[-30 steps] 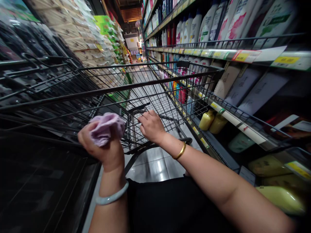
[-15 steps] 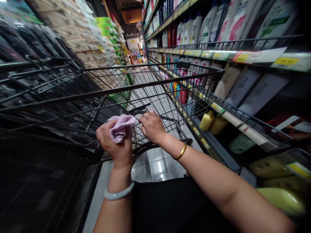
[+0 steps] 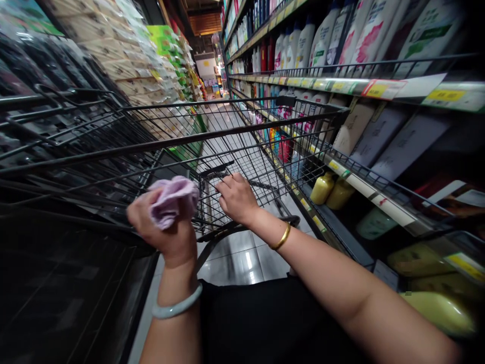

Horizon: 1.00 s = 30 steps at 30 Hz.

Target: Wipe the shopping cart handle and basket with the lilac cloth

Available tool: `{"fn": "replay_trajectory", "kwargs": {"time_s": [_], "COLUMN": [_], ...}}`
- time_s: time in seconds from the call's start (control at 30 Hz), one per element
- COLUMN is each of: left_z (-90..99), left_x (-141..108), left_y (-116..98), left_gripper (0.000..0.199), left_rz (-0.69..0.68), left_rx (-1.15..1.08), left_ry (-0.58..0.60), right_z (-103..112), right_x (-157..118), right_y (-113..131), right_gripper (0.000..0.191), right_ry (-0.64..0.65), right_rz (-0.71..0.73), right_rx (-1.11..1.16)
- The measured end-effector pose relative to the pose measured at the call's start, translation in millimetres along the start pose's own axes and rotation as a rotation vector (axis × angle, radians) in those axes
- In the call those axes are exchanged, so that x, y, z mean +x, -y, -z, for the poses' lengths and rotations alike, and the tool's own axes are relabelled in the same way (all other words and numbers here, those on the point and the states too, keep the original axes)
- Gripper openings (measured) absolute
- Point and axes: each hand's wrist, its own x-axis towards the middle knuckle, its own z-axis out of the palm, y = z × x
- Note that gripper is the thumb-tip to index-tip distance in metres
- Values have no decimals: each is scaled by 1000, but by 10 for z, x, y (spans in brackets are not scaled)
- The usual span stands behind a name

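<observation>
A crumpled light purple cloth (image 3: 172, 202) is bunched in my left hand (image 3: 170, 242), whose fingers are closed around it. This hand is at the near side of a black wire shopping cart (image 3: 206, 134); whether it touches the cart I cannot tell. To the right, my right hand (image 3: 239, 199) has its fingers curled over the cart's near wire side, with the fingertips partly hidden. The cart stands across in front of me, and floor tiles show through its mesh.
Shelves on the right hold shampoo bottles (image 3: 324, 38) and boxes, with yellow bottles (image 3: 322, 187) lower down. Wrapped packs (image 3: 129, 65) are stacked on the left. A dark panel (image 3: 56, 283) is at lower left. The tiled aisle (image 3: 220, 119) runs ahead between them.
My left hand has moved left with the purple cloth in it, away from my right hand. The right hand and the cart look nearly unchanged.
</observation>
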Motion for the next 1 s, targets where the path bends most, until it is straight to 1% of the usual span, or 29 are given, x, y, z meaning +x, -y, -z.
{"fn": "replay_trajectory", "kwargs": {"time_s": [0.03, 0.07, 0.1, 0.13, 0.23, 0.27, 0.3, 0.33, 0.4, 0.43, 0.5, 0.53, 0.57, 0.63, 0.73, 0.8, 0.83, 0.87, 0.9, 1.0], "left_z": [26, 31, 15, -19, -162, -196, -212, -207, -146, -102, -23, -3, -1, -48, -171, -209, -201, -176, -138, -14], "left_x": [28, 38, 29, 3, -121, -154, -174, -177, -137, -102, -38, -20, -17, -55, -157, -186, -177, -153, -117, -1], "left_y": [22, 41, 55, 63, 53, 40, 26, 11, -6, -5, 16, 34, 52, 78, 68, 36, 21, 12, 10, 52], "left_gripper": [39, 39, 37, 36, 29, 27, 26, 26, 30, 32, 35, 36, 37, 38, 32, 28, 28, 29, 31, 34], "left_rz": [-16, -48, -82, -105, -156, -173, -190, -207, -224, -207, -130, -91, -59, -45, -103, -161, -177, -176, -164, -79], "left_rx": [1, 6, 15, 29, 61, 60, 53, 47, 42, 47, 67, 74, 75, 62, 62, 75, 74, 60, 43, 55], "left_ry": [-80, -128, -129, -59, 234, 292, 307, 286, 172, 99, -39, -73, -74, -8, 140, 189, 189, 155, 92, -150], "right_z": [4, 7, 8, 6, -12, -19, -24, -28, -25, -20, -8, -4, -1, -3, -17, -24, -24, -22, -19, -5], "right_x": [-1, -2, -2, -2, 5, 7, 8, 8, 4, 1, -5, -7, -9, -9, -6, -3, -1, 0, 1, 1], "right_y": [-3, -5, -6, -6, -3, -2, -1, -1, -2, -3, -3, -3, -3, -2, 2, 5, 6, 7, 7, 2], "right_gripper": [20, 20, 20, 20, 19, 21, 23, 24, 21, 20, 21, 22, 22, 21, 19, 20, 20, 20, 20, 20], "right_ry": [1, -1, -6, -12, -13, -8, -6, -8, -19, -22, -16, -11, -8, -11, -22, -18, -13, -8, -6, -12], "right_rz": [3, 6, 8, 9, -19, -33, -43, -44, -23, -9, 4, 5, 3, 4, -1, -12, -16, -16, -12, 4], "right_rx": [5, 9, 10, 8, -1, -2, -3, -3, -3, -2, 4, 9, 12, 13, 2, -3, -3, -2, 0, 9]}}
